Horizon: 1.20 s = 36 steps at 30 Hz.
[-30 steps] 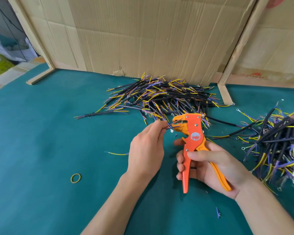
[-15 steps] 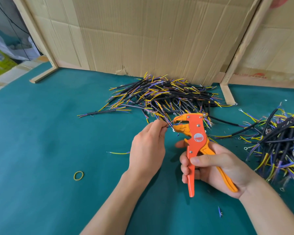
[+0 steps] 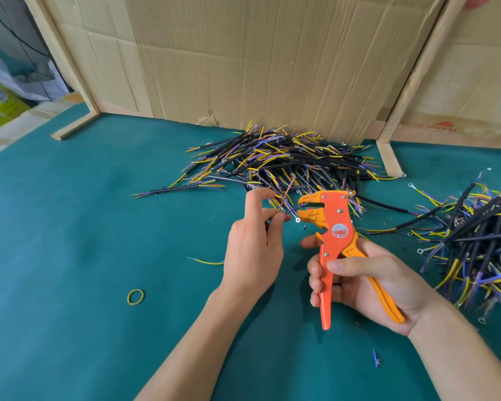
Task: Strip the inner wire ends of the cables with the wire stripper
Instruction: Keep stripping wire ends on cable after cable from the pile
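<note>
Since the earlier frame, left hand spread its fingers, now pinching only the blue inner wire. Right hand grips wire stripper handles, jaws parted. Main cable pile at 12 o'clock, second pile at 3. Step, judged: feeding one wire end. Next calls for seating it, then squeezing.
</note>
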Available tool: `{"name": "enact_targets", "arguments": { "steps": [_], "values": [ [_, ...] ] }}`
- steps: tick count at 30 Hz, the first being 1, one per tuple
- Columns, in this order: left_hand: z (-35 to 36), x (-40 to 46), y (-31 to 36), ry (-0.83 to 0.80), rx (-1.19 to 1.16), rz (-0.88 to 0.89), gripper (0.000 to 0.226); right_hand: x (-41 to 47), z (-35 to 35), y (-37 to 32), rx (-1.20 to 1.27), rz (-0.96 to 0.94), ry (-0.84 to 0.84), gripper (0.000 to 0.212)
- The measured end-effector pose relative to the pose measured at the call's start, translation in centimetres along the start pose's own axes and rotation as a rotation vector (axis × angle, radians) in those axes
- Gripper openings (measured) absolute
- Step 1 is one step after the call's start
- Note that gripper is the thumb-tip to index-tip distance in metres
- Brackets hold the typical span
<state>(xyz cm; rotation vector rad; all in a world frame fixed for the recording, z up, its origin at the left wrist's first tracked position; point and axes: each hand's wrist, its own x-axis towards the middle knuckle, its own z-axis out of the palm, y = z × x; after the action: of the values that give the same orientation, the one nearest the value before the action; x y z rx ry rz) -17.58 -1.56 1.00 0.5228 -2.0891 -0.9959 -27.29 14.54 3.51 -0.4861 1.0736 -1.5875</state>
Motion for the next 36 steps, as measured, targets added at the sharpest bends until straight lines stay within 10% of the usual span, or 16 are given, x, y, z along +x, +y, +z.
{"name": "enact_targets", "arguments": {
  "steps": [28, 36],
  "values": [
    [-0.11, 0.22, -0.17, -0.017, 0.072, -0.009, 0.034, 0.0, -0.13, 0.0, 0.03, -0.016, -0.008, 0.058],
    [-0.64, 0.75, 0.44, -0.013, -0.332, -0.239, 0.02, 0.11, -0.24, 0.02, 0.018, -0.019, -0.019, 0.055]
  ]
}}
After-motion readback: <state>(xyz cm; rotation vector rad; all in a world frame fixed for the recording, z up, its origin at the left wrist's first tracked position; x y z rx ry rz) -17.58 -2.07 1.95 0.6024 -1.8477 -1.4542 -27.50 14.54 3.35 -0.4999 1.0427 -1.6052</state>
